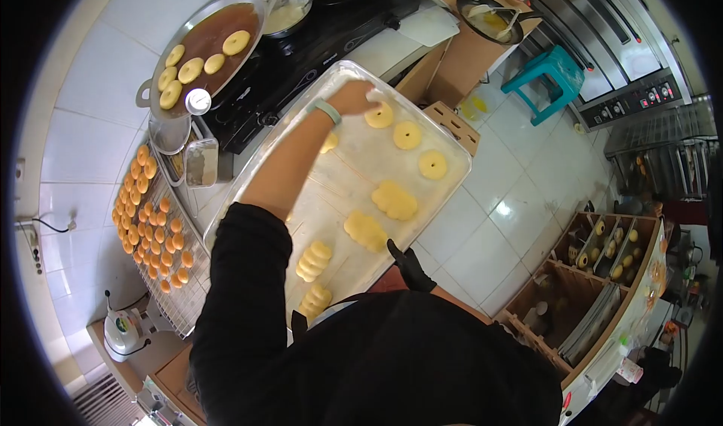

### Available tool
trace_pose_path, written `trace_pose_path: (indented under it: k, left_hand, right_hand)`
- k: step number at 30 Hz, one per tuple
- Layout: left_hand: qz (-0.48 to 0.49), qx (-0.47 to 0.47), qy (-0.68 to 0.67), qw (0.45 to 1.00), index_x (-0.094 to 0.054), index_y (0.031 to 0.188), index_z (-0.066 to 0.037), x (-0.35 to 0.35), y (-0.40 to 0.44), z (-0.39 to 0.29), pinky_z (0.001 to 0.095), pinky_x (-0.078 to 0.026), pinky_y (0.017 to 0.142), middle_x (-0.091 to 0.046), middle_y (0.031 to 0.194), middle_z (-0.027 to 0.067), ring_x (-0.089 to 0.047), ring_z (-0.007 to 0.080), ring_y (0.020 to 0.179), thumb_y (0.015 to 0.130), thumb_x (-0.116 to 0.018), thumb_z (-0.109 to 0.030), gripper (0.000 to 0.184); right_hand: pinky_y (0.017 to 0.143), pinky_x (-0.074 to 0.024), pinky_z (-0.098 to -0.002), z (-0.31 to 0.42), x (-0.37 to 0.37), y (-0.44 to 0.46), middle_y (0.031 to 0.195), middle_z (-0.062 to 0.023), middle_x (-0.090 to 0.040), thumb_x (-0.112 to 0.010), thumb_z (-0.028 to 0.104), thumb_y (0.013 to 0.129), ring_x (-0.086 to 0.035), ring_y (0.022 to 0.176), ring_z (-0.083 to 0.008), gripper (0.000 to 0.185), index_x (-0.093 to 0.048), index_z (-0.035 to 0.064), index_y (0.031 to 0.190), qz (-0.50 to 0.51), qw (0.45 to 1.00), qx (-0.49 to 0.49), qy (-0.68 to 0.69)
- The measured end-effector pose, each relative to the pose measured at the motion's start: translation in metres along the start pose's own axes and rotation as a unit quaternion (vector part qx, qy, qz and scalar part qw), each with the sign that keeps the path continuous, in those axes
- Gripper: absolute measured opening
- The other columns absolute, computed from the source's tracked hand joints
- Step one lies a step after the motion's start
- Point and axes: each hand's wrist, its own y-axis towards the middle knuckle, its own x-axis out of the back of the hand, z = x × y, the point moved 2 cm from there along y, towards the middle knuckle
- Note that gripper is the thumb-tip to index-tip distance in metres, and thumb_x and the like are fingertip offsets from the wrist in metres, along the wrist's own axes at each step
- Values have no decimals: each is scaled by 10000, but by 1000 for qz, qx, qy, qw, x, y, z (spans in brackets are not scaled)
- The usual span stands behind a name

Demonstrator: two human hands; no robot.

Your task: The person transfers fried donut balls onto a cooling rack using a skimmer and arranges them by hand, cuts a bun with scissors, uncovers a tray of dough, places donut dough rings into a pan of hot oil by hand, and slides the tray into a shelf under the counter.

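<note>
A large metal baking tray (331,193) lies in front of me with pale dough pieces on it. My left hand (352,99), bare with a band at the wrist, reaches over its far end, beside a dough ring (379,115); its fingers are blurred. Two more dough rings (407,135) follow along the right side. Nearer me lie braided dough pieces (394,199), and another dough piece (329,143) is partly behind my left forearm. My right hand (410,266), in a black glove, grips the tray's near right edge, thumb on top beside a braided piece (365,231).
At upper left a wide pan (218,46) of brown oil holds several dough rings on a black stove (301,57). A wire rack (181,305) of small browned pieces stands left. A teal stool (546,83), an oven (629,95) and a wooden divided case (557,305) are to the right.
</note>
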Motion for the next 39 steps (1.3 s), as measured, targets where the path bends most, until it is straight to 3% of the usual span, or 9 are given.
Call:
trace_pose_path:
  k: [5, 8, 15, 21, 22, 26, 29, 35, 39]
  left_hand:
    - [-28, 93, 64, 993, -541, 950, 14, -74, 11, 8, 412, -400, 823, -514, 967, 241, -473, 357, 943, 670, -582, -241, 381]
    - [-59, 83, 52, 993, -564, 895, 3, -67, 7, 0, 386, -412, 809, -549, 924, 203, -489, 337, 924, 625, -623, -196, 341]
    - [-71, 28, -158, 984, -599, 821, -25, -44, -21, -27, 319, -467, 692, -603, 791, 151, -583, 275, 754, 540, -639, -29, 284]
    - [-169, -21, -79, 982, -603, 861, -38, 82, -44, -37, 316, -464, 693, -611, 821, 117, -590, 232, 738, 598, -652, -143, 287]
    - [-218, -24, -154, 964, -602, 882, -43, 112, -51, -31, 311, -465, 688, -611, 818, 115, -593, 216, 733, 632, -653, -153, 278]
    - [-358, 40, 49, 932, -596, 927, -52, 215, -86, 19, 317, -468, 702, -615, 845, 129, -598, 249, 772, 643, -645, -110, 294]
    - [-328, 136, 153, 922, -596, 889, -37, 235, -107, 56, 352, -454, 734, -606, 856, 142, -580, 282, 811, 663, -578, -52, 227]
    - [-268, 123, 204, 933, -589, 894, -31, 236, -103, 115, 382, -439, 749, -595, 860, 165, -564, 310, 826, 685, -498, -19, 227]
    - [-342, 43, 204, 916, -585, 900, -32, 220, -77, 55, 337, -461, 711, -605, 836, 143, -582, 281, 796, 683, -569, -70, 222]
  right_hand:
    - [754, -385, -275, 7, -3, -4, 920, -60, -570, -463, 349, 852, -489, 845, -141, 435, -518, -50, 1017, 10, 999, 9, 43]
    - [771, -380, -272, 12, -7, -7, 934, -69, -568, -465, 345, 852, -487, 865, -140, 431, -515, -48, 1025, 4, 998, 25, 52]
    - [815, -370, -276, 25, -8, -10, 1027, -94, -542, -469, 355, 850, -482, 937, -155, 489, -464, -61, 1105, -2, 999, -25, 24]
    - [804, -378, -270, 45, -11, -18, 1045, -95, -531, -465, 372, 850, -483, 933, -155, 500, -461, -59, 1105, 43, 998, 12, 36]
    - [800, -380, -268, 44, -11, -17, 1035, -94, -536, -464, 373, 850, -484, 930, -152, 499, -464, -58, 1101, 47, 998, 15, 48]
    - [773, -387, -263, 46, -9, -18, 993, -96, -552, -461, 370, 853, -487, 915, -140, 479, -485, -55, 1072, 39, 999, 8, -1]
    - [768, -386, -269, 43, -9, -17, 984, -98, -557, -458, 365, 855, -489, 906, -142, 469, -495, -56, 1058, 39, 999, -13, 13]
    - [768, -388, -284, 52, -10, -20, 995, -96, -556, -457, 370, 854, -502, 888, -169, 474, -496, -57, 1056, 33, 998, 46, -12]
    - [761, -388, -283, 47, -8, -14, 967, -113, -567, -454, 369, 854, -499, 884, -161, 474, -503, -64, 1040, 27, 999, 24, -23]
